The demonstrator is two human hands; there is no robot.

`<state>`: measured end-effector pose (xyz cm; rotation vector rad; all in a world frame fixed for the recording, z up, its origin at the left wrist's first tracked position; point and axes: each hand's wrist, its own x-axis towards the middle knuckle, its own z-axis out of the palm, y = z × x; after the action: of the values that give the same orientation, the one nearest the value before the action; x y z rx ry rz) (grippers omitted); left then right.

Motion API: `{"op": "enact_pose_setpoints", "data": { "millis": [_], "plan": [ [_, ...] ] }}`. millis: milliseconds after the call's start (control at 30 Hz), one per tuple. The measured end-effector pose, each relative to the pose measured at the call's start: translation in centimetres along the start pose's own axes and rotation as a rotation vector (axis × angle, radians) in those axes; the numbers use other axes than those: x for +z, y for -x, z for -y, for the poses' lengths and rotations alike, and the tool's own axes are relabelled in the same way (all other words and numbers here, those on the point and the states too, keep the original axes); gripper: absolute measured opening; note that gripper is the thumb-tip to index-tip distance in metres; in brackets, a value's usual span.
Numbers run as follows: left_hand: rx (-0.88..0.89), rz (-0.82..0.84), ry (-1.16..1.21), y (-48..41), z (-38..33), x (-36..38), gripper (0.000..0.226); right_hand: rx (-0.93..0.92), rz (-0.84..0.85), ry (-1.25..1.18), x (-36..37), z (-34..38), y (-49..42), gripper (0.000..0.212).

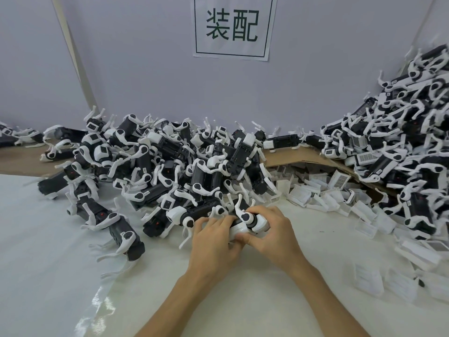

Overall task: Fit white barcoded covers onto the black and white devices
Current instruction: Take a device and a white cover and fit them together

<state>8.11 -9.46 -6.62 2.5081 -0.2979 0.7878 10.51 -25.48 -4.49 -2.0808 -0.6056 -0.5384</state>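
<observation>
1. The small black-bodied device with white plastic legs (245, 221) is held low over the white-sheeted table (48, 227), near the middle. A white plastic cover (237, 233) lies against its near side.
2. The left hand (213, 237) curls over the black body from the left. The right hand (272, 229) wraps round the white end from the right. Both grip the device, and at least one thumb presses on the cover.
3. We judge the cover to be partly seated. To finish well, we would brace the body with the left hand, line the cover's edges up with the opening, and press evenly with both thumbs until it sits flush. We would keep the thin white legs out of the squeeze, as they look easy to bend.
4. The fingers hide the seam, so we cannot tell whether the cover has clicked home or which way its barcode faces.
5. Just beyond, the heap of black and white devices (170, 166) is too tangled for us to tell which carry covers.
6. To the right, loose white covers (362, 226) spill from under a brown cardboard sheet (298, 156). Most of their labels are blurred.
7. The frame edge cuts off the right-hand pile and both forearms.
</observation>
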Motion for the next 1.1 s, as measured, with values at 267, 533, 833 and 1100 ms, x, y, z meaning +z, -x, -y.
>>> {"op": "enact_pose_setpoints", "data": {
  "millis": [267, 533, 833, 1100],
  "plan": [
    [0.02, 0.031, -0.029, -0.1, 0.5, -0.2, 0.025, 0.035, 0.079, -0.013, -0.5, -0.3, -0.2, 0.051],
    [0.024, -0.013, 0.016, -0.1, 0.1, -0.5, 0.031, 0.039, 0.113, 0.034, -1.2, -0.6, -0.4, 0.057],
    [0.028, 0.022, 0.077, -0.2, 0.2, -0.9, 0.031, 0.052, 0.091, -0.084, -1.1, 0.0, -0.2, 0.058],
    [-0.175, 0.003, 0.535, -0.4, -1.0, -1.7, 0.034, 0.189, -0.07, -0.4, -0.4, 1.1, -0.3, 0.047]
  ]
}}
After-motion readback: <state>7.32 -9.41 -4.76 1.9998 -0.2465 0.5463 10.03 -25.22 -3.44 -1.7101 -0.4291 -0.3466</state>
